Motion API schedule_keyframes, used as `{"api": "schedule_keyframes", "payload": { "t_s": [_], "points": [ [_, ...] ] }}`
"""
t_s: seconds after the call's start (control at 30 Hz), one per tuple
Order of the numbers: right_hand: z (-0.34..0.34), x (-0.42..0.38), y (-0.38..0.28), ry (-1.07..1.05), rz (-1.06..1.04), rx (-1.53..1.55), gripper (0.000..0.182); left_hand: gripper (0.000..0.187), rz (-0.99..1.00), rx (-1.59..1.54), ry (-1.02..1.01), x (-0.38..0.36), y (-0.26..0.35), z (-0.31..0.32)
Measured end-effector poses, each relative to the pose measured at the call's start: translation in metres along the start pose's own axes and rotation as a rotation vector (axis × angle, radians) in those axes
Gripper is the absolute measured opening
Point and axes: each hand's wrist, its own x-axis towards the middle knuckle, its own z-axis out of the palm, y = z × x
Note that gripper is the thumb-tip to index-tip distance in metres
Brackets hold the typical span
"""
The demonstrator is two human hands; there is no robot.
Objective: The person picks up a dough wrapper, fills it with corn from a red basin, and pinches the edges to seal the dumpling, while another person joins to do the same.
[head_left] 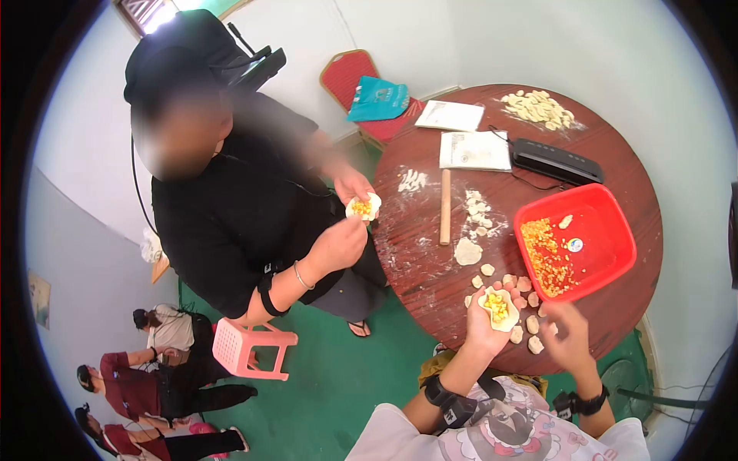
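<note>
On the upturned palm of my left hand [481, 335] rests a round dumpling wrapper [501, 321] with a heap of yellow-orange filling in its middle; the fingers curve around its edge. My right hand [570, 342] is just to the right, above the table edge below the red basin [616, 270]. Its fingers are bent and apart from the thumb, with nothing visible between them. Chopped orange filling [547, 257] covers the left side of the basin, with a small pale piece beside it. Several small dough pieces [533, 326] lie around and between my hands.
The round wooden table [415, 265] holds a rolling pin [445, 207], a flattened wrapper [467, 251], floury dough bits [477, 207], papers [475, 150], a black device [556, 160] and a pile of shaped dough [538, 109]. A co-worker [231, 200] opposite holds a filled wrapper [363, 207].
</note>
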Motion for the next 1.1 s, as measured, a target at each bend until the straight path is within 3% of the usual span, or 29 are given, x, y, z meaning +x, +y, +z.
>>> {"api": "schedule_keyframes", "payload": {
  "t_s": [0.03, 0.13, 0.2, 0.37, 0.43, 0.53, 0.7, 0.9, 1.1],
  "points": [
    [0.005, -0.003, -0.014, -0.069, -0.098, -0.005, 0.034, 0.023, 0.022, 0.017, 0.007, 0.001, 0.001, -0.001],
    [0.025, -0.009, -0.030, -0.011, -0.265, -0.085, 0.037, 0.023, 0.040, 0.014, -0.065, 0.000, 0.003, -0.001],
    [0.033, -0.007, -0.030, -0.015, -0.291, -0.066, 0.034, 0.024, 0.064, 0.049, -0.038, -0.007, 0.002, 0.007],
    [0.045, 0.003, -0.034, -0.055, -0.342, -0.031, 0.027, 0.025, 0.021, -0.089, -0.246, -0.010, 0.008, -0.004],
    [0.050, 0.005, -0.034, -0.091, -0.377, 0.011, 0.026, 0.026, 0.096, -0.071, -0.029, -0.016, 0.011, 0.002],
    [0.053, 0.008, -0.042, -0.204, -0.229, 0.039, 0.021, 0.028, 0.121, -0.075, -0.062, -0.023, 0.017, 0.000],
    [0.066, 0.021, -0.049, -0.263, -0.386, 0.080, 0.017, 0.027, 0.142, -0.065, -0.130, -0.040, 0.030, 0.004],
    [0.081, 0.018, -0.043, -0.330, -0.110, 0.171, 0.008, 0.030, 0.246, -0.109, -0.129, -0.042, 0.035, -0.005],
    [0.096, 0.018, -0.064, -0.433, -0.288, 0.168, 0.008, 0.031, 0.437, -0.081, -0.071, -0.070, 0.052, 0.000]
  ]
}}
